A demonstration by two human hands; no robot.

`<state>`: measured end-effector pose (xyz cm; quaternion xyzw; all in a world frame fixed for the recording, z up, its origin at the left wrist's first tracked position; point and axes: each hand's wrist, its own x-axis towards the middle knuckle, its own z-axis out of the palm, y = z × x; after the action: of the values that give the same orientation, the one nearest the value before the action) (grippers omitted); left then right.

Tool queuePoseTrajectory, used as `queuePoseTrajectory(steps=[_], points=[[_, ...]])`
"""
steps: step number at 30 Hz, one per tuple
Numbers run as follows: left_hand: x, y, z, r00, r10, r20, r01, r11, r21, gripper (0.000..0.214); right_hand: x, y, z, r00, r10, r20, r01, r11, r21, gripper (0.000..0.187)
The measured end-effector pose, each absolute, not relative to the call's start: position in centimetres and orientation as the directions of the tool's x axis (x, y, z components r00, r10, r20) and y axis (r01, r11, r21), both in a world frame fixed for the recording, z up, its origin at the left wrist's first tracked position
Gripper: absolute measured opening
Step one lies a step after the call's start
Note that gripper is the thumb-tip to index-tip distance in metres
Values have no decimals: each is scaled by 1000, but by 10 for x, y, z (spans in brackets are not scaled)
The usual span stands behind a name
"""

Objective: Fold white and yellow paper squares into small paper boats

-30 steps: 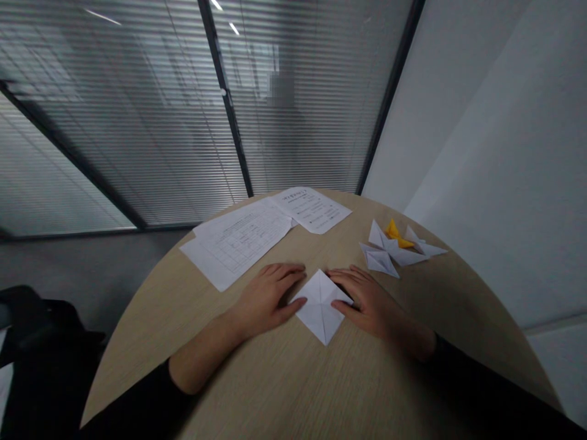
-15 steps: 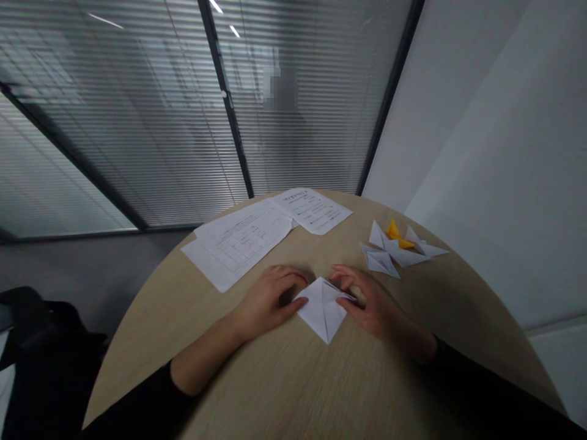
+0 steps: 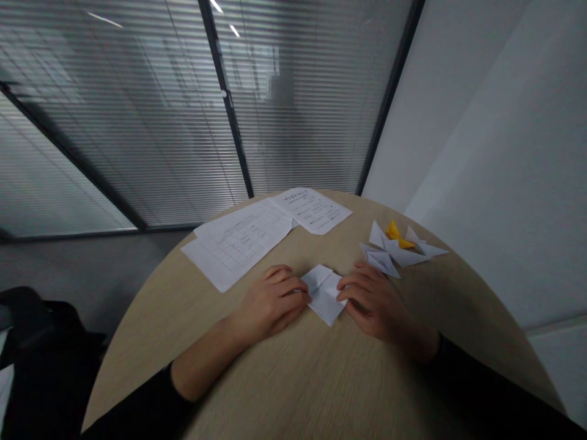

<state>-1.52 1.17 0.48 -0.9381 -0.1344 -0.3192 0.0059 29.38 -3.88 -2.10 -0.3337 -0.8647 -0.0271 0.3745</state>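
A small folded white paper (image 3: pixel 326 300), roughly diamond-shaped with crease lines, is between my two hands above the wooden table (image 3: pixel 293 391). My left hand (image 3: pixel 277 299) grips its left corner, fingers on top and the thumb out of sight. On the opposite corner, the fingers of my right hand (image 3: pixel 371 302) are closed over the paper's edge. Beyond my right hand lie several folded white paper boats (image 3: pixel 406 253) and a smaller yellow folded paper piece (image 3: pixel 397 234) among them.
Printed sheets (image 3: pixel 247 238) lie overlapping toward the table's far left edge. A dark chair (image 3: pixel 50 348) stands at the lower left. Glass panels with blinds (image 3: pixel 302 134) rise behind the table, and a white wall (image 3: pixel 509 183) is at the right.
The folded paper has been turned over or refolded, so a different face with a cross crease shows. My fingers have moved from holding its sides open to pressing over its corners.
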Motion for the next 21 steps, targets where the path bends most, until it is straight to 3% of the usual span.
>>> queuePoseTrajectory(steps=[3, 7, 11, 16, 21], points=[[-13, 15, 2, 815, 301, 495, 217, -951, 221, 13, 293, -39, -17, -598, 640, 482, 570, 763, -306, 32], [-14, 15, 6, 851, 339, 401, 209, -919, 334, 21, 293, -41, -12, -633, 652, 417, 538, 758, -368, 45], [-12, 14, 5, 825, 417, 381, 272, -884, 380, 14, 292, -36, -19, -595, 685, 420, 562, 729, -392, 14], [-11, 17, -5, 734, 557, 389, 395, -815, 423, 4, 292, -31, -33, -485, 756, 439, 628, 651, -427, 8], [-14, 20, -11, 656, 647, 389, 464, -752, 468, 34, 294, -29, -44, -379, 795, 474, 681, 587, -438, 62]])
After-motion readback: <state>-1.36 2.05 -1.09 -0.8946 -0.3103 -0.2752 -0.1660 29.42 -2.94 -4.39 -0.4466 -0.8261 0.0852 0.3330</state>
